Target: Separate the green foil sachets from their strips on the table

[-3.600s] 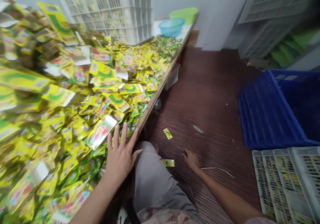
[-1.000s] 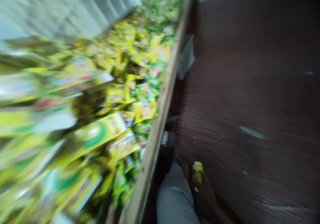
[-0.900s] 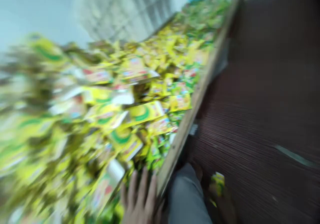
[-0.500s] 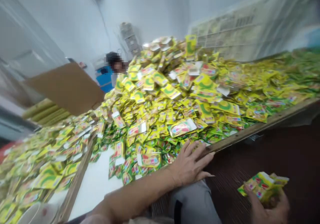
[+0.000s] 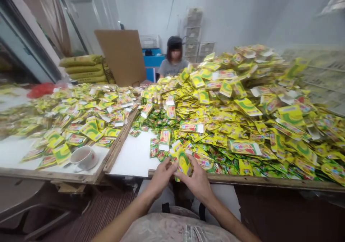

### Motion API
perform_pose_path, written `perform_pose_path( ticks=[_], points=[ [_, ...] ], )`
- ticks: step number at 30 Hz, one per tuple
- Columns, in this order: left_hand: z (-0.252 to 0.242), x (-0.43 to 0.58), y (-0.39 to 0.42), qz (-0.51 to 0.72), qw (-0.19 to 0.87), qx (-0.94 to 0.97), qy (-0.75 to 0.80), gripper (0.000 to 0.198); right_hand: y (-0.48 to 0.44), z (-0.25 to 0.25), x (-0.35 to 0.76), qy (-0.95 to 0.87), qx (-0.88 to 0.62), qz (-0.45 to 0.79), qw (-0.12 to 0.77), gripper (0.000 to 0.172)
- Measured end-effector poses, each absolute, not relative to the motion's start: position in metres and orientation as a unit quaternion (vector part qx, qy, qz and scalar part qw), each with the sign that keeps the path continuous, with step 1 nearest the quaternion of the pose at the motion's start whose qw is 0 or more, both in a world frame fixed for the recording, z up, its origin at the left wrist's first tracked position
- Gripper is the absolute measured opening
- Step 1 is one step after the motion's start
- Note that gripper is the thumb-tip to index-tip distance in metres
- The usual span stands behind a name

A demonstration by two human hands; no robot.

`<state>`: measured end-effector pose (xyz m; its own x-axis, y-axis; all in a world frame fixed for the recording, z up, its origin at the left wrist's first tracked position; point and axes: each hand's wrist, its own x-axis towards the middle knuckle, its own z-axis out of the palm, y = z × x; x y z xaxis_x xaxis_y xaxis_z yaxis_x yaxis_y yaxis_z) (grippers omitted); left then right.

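Note:
My left hand point(image 5: 163, 175) and my right hand point(image 5: 198, 179) are together at the table's front edge, closed on a yellow and green box point(image 5: 183, 163). The box is tilted between the thumbs and fingers. A second yellow piece point(image 5: 176, 148) shows behind its upper end; whether it is a box or a sachet I cannot tell. Just beyond my hands lie a box with a white end flap point(image 5: 165, 138) and several small green sachets point(image 5: 154, 148). A large heap of yellow sachets point(image 5: 219, 139) and flat boxes point(image 5: 244, 147) rises to the right.
A wooden strip point(image 5: 121, 141) divides the table. Left of it are more boxes point(image 5: 60, 152) and a white cup point(image 5: 84, 158) of brown liquid near the edge. A person point(image 5: 174, 67) sits across, beside a cardboard sheet point(image 5: 121, 56) and stacked yellow sacks point(image 5: 83, 69).
My view has swung left and levelled. My left hand has left the table edge, and my right hand has come up from low on the right; both now grip the box.

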<state>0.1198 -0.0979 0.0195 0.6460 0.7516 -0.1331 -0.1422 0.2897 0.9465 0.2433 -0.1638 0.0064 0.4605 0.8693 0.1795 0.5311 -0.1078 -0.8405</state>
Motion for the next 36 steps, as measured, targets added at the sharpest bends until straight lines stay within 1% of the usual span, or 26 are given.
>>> perform_pose_path(
  ticks=[6,9,12,15,18,21,24,26,28,31,32,34,36],
  points=[
    [0.018,0.072,-0.063,0.362,0.795,0.370,0.316,0.050,-0.115,0.018,0.205,-0.526,-0.689,0.261,0.425,0.060],
    [0.013,0.062,-0.049,0.382,0.806,0.331,0.309,0.048,-0.098,0.019,0.193,-0.532,-0.702,0.259,0.396,0.062],
    [0.003,0.054,-0.033,0.395,0.805,0.294,0.331,0.052,-0.080,0.020,0.189,-0.536,-0.720,0.240,0.368,0.063],
    [-0.011,0.040,-0.011,0.446,0.761,0.257,0.394,0.050,-0.063,0.016,0.191,-0.529,-0.759,0.179,0.336,0.069],
    [-0.026,0.025,0.011,0.479,0.710,0.279,0.435,0.050,-0.051,0.007,0.193,-0.600,-0.749,0.094,0.264,0.069],
    [-0.034,0.020,0.024,0.451,0.684,0.338,0.464,0.046,-0.042,0.007,0.202,-0.668,-0.716,0.039,0.199,0.056],
    [-0.033,0.026,0.027,0.419,0.691,0.364,0.463,0.042,-0.022,0.029,0.232,-0.669,-0.712,-0.039,0.208,0.037],
    [-0.029,0.031,0.026,0.403,0.706,0.361,0.458,0.041,0.000,0.052,0.265,-0.637,-0.732,-0.099,0.221,0.034],
    [-0.024,0.034,0.026,0.390,0.715,0.363,0.453,0.041,0.027,0.075,0.304,-0.593,-0.767,-0.143,0.201,0.034],
    [-0.022,0.036,0.027,0.376,0.719,0.381,0.443,0.041,0.066,0.097,0.352,-0.560,-0.802,-0.162,0.128,0.042],
    [-0.022,0.036,0.027,0.370,0.719,0.389,0.442,0.040,0.076,0.100,0.363,-0.568,-0.802,-0.156,0.099,0.042],
    [-0.023,0.036,0.027,0.353,0.717,0.401,0.447,0.039,0.089,0.100,0.374,-0.589,-0.793,-0.142,0.065,0.034],
    [-0.024,0.035,0.027,0.339,0.720,0.402,0.452,0.041,0.091,0.096,0.373,-0.603,-0.784,-0.138,0.059,0.027]
  ],
)
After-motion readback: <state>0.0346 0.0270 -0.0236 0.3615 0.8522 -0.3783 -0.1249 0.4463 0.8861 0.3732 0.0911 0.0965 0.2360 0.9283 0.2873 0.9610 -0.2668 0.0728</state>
